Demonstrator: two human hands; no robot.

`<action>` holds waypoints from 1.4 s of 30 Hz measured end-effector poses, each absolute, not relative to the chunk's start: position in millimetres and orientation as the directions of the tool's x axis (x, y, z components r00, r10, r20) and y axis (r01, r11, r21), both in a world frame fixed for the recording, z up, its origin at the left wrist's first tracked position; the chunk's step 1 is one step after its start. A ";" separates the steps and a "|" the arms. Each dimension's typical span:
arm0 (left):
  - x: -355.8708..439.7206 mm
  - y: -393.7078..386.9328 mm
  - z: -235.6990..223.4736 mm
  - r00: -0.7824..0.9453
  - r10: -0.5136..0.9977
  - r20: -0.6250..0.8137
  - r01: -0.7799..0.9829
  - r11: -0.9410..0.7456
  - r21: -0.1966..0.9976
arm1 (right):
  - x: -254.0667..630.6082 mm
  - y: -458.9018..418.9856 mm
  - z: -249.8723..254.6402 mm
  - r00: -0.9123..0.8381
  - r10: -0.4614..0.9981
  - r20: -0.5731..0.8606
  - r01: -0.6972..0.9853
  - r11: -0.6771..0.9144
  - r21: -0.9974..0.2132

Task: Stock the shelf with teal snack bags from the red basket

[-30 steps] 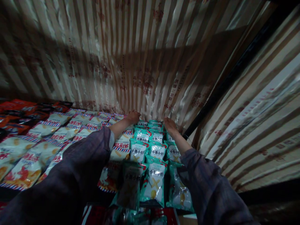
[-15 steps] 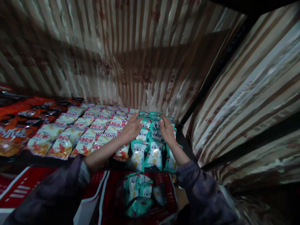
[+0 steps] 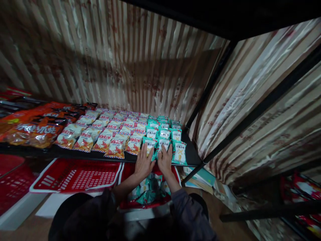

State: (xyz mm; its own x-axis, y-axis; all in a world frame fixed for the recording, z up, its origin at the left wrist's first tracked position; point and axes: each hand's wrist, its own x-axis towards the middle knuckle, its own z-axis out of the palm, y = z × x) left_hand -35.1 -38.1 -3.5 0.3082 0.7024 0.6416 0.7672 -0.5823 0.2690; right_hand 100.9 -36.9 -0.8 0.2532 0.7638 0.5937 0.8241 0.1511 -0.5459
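Bags of green and white snacks sit in three lines at the right end of the black shelf. Your left hand is on the front left green bag, back of the hand up. Its fingers are long and straight, a little bit spread, and the thumb points off toward your other hand. Your right hand is just beside it, over the low part of the front middle green bag. Those fingers are a little spread too, and they point away from you. Both hands look open and not pinching — but it is dim here, so you can't tell how hard they press.

The front right green bag lies near your right hand, with no hand on it. To the left of the green lines are rows of white and red bags, and past those are big orange bags. Under your hands, below the shelf edge, a red basket holds more green bags. Another red basket is next to it on the left — a wide one. A striped sheet hangs behind the shelf.
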 end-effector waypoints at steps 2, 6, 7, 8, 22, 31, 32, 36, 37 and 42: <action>-32.1 -33.8 -5.6 0.291 0.690 0.663 0.772 -0.579 0.264 | 102.3 -34.8 -3.2 0.245 0.775 0.583 0.819 0.157 -0.552; -28.0 -28.5 -4.1 0.274 0.644 0.714 0.761 -0.599 0.248 | 104.6 -34.4 -9.4 0.228 0.771 0.594 0.811 0.187 -0.554; -27.5 -26.9 -2.5 0.277 0.632 0.724 0.760 -0.604 0.237 | 105.0 -34.4 -10.7 0.225 0.765 0.603 0.811 0.196 -0.552; -27.1 -24.9 -0.7 0.284 0.619 0.732 0.758 -0.612 0.223 | 105.6 -34.0 -11.7 0.219 0.758 0.614 0.811 0.207 -0.546; -28.2 -5.9 -12.8 0.237 0.584 0.776 0.781 -0.590 0.206 | 121.7 -22.5 -9.2 0.156 0.789 0.594 0.819 0.233 -0.524; -28.5 -6.6 -20.9 0.233 0.617 0.751 0.783 -0.577 0.231 | 122.0 -24.6 -16.1 0.169 0.792 0.586 0.780 0.255 -0.571; -28.5 -6.6 -21.3 0.234 0.613 0.754 0.783 -0.578 0.227 | 122.2 -24.7 -16.0 0.167 0.796 0.582 0.781 0.254 -0.571; -28.7 -9.2 -19.9 0.221 0.609 0.762 0.791 -0.569 0.225 | 123.2 -26.4 -16.1 0.163 0.799 0.579 0.792 0.245 -0.560; -29.0 -10.6 -18.9 0.220 0.610 0.761 0.793 -0.566 0.225 | 123.3 -27.1 -16.3 0.160 0.798 0.581 0.796 0.243 -0.554; -32.6 -17.4 -14.9 0.257 0.617 0.744 0.796 -0.572 0.199 | 122.7 -32.1 -16.4 0.153 0.801 0.578 0.812 0.231 -0.536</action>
